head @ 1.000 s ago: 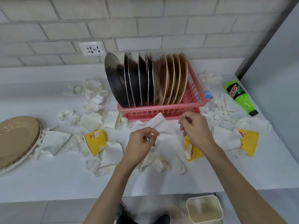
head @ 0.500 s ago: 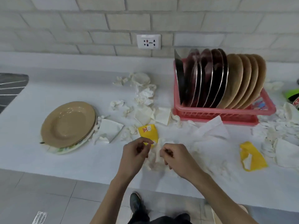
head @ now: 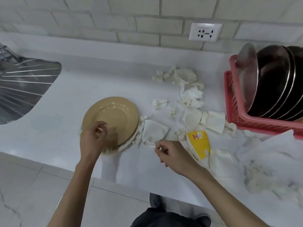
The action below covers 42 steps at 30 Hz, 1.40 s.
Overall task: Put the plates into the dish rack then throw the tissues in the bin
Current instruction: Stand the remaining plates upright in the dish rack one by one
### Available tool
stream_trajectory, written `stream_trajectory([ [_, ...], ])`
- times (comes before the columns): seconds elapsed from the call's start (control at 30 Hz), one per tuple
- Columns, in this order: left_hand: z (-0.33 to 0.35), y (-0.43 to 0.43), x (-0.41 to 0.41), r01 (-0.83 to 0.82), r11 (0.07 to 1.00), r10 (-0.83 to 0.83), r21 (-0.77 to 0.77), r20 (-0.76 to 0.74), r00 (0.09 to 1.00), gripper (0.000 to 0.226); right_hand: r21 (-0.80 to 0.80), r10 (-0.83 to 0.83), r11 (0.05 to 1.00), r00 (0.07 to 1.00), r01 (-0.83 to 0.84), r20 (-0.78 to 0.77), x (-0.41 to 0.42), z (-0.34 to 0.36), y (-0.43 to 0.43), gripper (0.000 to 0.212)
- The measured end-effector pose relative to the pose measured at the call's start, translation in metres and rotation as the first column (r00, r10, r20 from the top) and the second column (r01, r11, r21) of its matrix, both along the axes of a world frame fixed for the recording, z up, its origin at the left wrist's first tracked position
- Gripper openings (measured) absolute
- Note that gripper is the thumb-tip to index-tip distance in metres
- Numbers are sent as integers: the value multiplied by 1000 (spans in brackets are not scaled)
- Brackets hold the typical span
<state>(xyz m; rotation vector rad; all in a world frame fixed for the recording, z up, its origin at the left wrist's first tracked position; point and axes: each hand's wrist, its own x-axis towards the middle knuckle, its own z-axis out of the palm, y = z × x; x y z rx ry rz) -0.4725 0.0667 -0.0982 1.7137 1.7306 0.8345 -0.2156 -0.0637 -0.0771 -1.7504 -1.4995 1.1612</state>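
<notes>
My left hand (head: 94, 138) hangs with fingers loosely curled over the near rim of the tan plates (head: 114, 112). My right hand (head: 172, 153) is curled beside it, its fingertips at a folded tissue (head: 154, 130). A yellow packet (head: 199, 143) lies just to its right, and the pink dish rack (head: 259, 126) is further right.

Glossy tan plate (head: 113, 115), shiny metal plates (head: 272, 82) in plastic rack (head: 232, 110), crumpled paper tissues (head: 191, 95), smooth counter (head: 82, 86).

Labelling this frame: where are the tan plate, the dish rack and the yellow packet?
tan plate (head: 114, 112), head view, its well
dish rack (head: 229, 102), head view, left wall
yellow packet (head: 199, 143), head view, middle
</notes>
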Motion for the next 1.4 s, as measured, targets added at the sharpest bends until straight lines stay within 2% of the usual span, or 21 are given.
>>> stream_trajectory([
  [0.1,-11,40,-25,-64,997,74,40,-348,935,30,-54,-25,998,999,23,-38,-6,-4,7,15],
  [0.13,-14,50,-32,-96,995,99,27,-419,903,39,-63,-41,997,997,37,-63,-7,-5,9,15],
  [0.2,-18,68,-41,-148,988,117,-39,-432,894,57,-59,-73,996,993,68,-96,-9,-6,12,16],
  [0.27,-22,80,-48,-174,980,125,-95,-382,916,61,-60,-102,994,989,96,-111,-9,-7,15,17],
  [0.4,-26,92,-49,-175,982,152,-77,-241,958,40,-52,-133,990,986,128,-99,-7,-7,20,20],
  [0.53,-21,97,-45,-179,983,180,-49,23,983,37,-48,-130,991,989,127,-77,-4,-7,27,19],
  [0.6,-13,100,-43,-176,983,180,-46,108,978,37,-38,-120,992,991,118,-66,-3,-4,30,17],
  [0.83,19,109,-43,-220,975,219,-18,203,954,35,0,-114,993,991,114,-70,-2,1,42,14],
  [1.03,36,99,-39,-166,986,165,-25,329,930,39,-26,-105,994,991,104,-79,0,2,39,12],
  [1.2,50,77,-17,-102,995,99,-15,416,904,41,-33,-185,983,959,183,-215,14,1,36,10],
  [1.33,48,43,27,19,999,-3,-29,461,887,37,-38,-304,948,863,316,-403,28,7,27,13],
  [1.4,47,25,56,110,993,-83,-35,446,891,36,-24,-359,922,833,386,-421,40,10,20,16],
])
